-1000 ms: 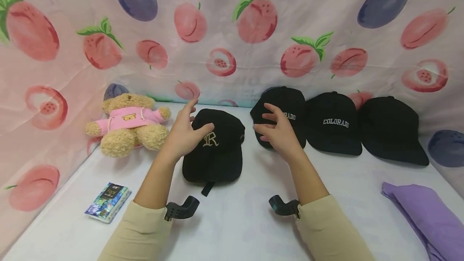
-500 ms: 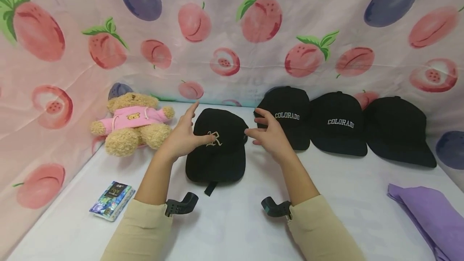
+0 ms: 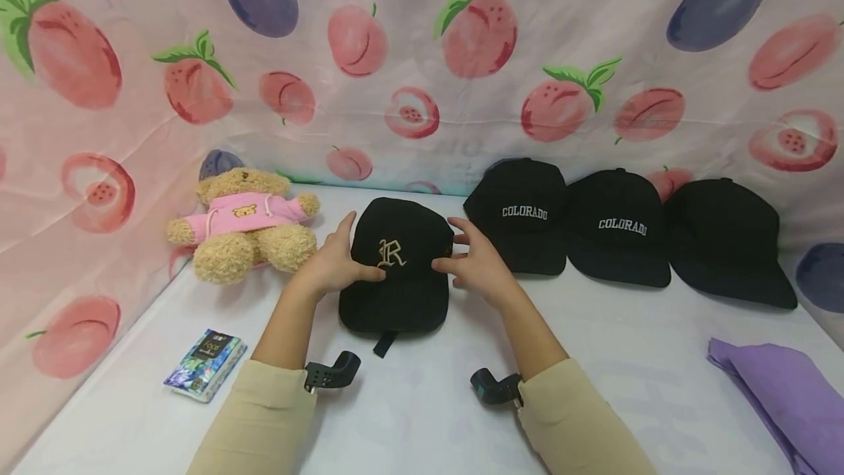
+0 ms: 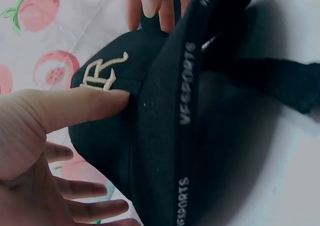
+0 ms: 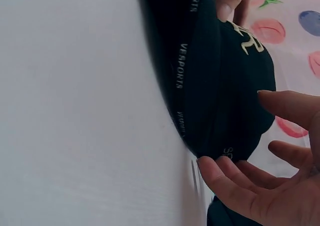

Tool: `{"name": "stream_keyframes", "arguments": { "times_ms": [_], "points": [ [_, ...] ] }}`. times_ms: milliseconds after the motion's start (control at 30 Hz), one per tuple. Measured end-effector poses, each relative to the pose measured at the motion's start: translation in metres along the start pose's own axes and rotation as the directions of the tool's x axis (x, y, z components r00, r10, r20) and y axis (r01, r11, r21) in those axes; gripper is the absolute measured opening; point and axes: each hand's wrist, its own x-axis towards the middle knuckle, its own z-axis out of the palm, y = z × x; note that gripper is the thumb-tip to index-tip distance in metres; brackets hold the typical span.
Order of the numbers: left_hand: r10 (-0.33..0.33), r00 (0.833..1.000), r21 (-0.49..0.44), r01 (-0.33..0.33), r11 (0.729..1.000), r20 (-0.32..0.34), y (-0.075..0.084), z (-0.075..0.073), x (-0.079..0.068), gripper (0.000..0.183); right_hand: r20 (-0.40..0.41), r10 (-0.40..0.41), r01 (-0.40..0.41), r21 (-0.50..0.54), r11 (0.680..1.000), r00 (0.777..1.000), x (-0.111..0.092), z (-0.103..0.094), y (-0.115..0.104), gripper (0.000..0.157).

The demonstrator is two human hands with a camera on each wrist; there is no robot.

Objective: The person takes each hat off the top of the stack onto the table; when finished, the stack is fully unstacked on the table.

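A black baseball cap (image 3: 402,292) with a gold embroidered letter R lies on the white table, its brim toward me and a dark strap end showing below the brim. My left hand (image 3: 332,262) is at its left side, thumb stretched over the front panel. In the left wrist view the other fingers of that hand (image 4: 45,151) are spread beside the crown. On the opposite side is my right hand (image 3: 478,266), its fingers loosely bent. The right wrist view has those fingertips (image 5: 210,168) right at the cap's lower edge and the thumb beside the crown.
Three more black caps stand in a row at the back right: two lettered COLORADO (image 3: 521,240) (image 3: 616,255) and a plain one (image 3: 725,248). A teddy bear (image 3: 244,215) sits back left, a tissue pack (image 3: 206,365) front left. Purple cloth (image 3: 785,394) lies right; a fruit-print curtain (image 3: 369,108) hangs behind.
My right hand has moved left from in front of the nearest COLORADO cap to the R cap's right side. Both hands have lowered slightly, and the left thumb has slid down below the letter.
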Motion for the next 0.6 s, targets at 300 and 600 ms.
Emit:
{"name": "stream_keyframes", "arguments": {
  "times_ms": [300,600],
  "points": [
    [-0.004,0.999,-0.031,0.005,1.0,0.04,-0.009,0.0,0.001,0.12,0.008,-0.002,0.002,-0.083,0.997,1.0,0.001,0.007,0.004,0.089],
    [0.033,0.999,-0.074,-0.03,0.997,0.042,-0.009,0.001,0.0,0.114,-0.045,-0.038,0.028,-0.213,0.977,0.998,-0.001,0.014,0.006,0.091]
  ]
}}
